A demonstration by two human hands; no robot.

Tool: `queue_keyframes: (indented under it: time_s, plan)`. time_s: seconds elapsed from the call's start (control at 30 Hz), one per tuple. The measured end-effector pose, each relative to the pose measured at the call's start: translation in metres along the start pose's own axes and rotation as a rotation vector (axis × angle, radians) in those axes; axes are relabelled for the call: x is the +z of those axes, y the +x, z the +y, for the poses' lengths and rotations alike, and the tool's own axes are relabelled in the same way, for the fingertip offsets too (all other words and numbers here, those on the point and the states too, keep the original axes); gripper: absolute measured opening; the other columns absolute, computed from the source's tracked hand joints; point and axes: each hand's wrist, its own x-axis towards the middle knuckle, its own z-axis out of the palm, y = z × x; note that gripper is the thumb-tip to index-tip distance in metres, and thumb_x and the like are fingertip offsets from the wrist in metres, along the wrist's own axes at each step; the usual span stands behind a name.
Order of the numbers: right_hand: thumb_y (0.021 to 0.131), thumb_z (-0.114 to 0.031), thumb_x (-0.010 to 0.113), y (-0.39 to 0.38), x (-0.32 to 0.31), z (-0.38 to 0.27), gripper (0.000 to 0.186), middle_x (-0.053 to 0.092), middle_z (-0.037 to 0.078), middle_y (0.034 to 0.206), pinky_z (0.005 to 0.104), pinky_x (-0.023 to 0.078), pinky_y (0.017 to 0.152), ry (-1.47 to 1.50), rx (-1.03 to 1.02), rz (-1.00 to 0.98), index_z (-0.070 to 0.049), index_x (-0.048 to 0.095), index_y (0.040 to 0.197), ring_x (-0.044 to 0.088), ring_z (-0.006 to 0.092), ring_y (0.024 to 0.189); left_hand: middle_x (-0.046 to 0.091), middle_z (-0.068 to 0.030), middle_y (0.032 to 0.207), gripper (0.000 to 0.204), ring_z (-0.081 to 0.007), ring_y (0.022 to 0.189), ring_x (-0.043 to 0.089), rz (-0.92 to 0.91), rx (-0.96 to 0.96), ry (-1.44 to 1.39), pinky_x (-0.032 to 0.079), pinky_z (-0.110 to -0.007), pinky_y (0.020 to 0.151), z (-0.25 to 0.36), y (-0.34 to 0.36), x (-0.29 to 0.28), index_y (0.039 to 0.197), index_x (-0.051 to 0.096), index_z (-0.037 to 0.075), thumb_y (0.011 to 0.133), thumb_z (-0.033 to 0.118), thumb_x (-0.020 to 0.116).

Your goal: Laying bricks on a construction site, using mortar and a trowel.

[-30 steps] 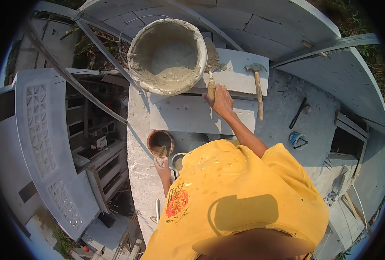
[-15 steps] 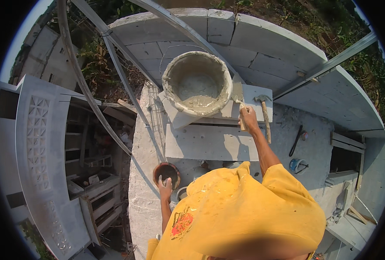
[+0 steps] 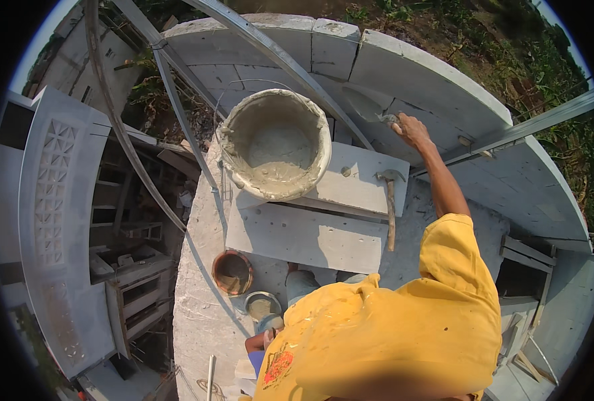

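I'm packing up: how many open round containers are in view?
3: a large bucket near the top, a reddish pot below it to the left, and a smaller pail beside the pot. The yellow shirt may hide others.

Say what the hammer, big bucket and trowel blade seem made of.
Hammer: head probably metal, dull grey; handle likely wood, matte brown and uneven. Big bucket: perhaps plastic, but rough grey crust hides much of it. Trowel blade: probably metal, thin, flat, grey.
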Motion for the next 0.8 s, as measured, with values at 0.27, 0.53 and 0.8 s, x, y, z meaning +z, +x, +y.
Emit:
queue_keyframes:
  time_s: [0.27,0.53,0.8]
  plan:
    - [0.093,-0.045,0.059,0.062,0.061,-0.015,0.051,0.067,0.02,0.117,0.0462,0.048,0.092,0.319,-0.127,0.028,-0.009,0.057,0.129,0.063,0.0388,0.108,0.054,-0.0174,0.135,0.081,-0.0257,0.111,0.06,0.173,-0.05,-0.026,0.052,-0.035,0.083,0.035,-0.055,0.031,0.151,0.027,0.006,0.089,0.039,0.067]
    - [0.093,-0.045,0.062,0.055,0.055,0.049,0.051,0.067,0.018,0.117,0.0392,0.048,0.091,0.559,-0.225,0.067,-0.008,0.059,0.128,0.064,0.0346,0.108,0.055,-0.0179,0.133,0.082,-0.0261,0.111,0.06,0.217,-0.045,-0.007,0.051,-0.035,0.085,-0.037,-0.164,0.015,0.152,0.025,0.006,0.09,0.04,0.067]
    - [0.091,-0.047,0.062,0.02,0.051,0.051,0.053,0.066,0.018,0.119,0.042,0.048,0.093,0.398,-0.158,0.089,-0.009,0.059,0.129,0.063,0.0356,0.11,0.05,-0.018,0.137,0.082,-0.0295,0.128,0.049,0.088,-0.262,-0.173,0.043,-0.05,0.098,0.091,-0.214,0.064,0.156,0.016,0.017,0.094,0.045,0.061]
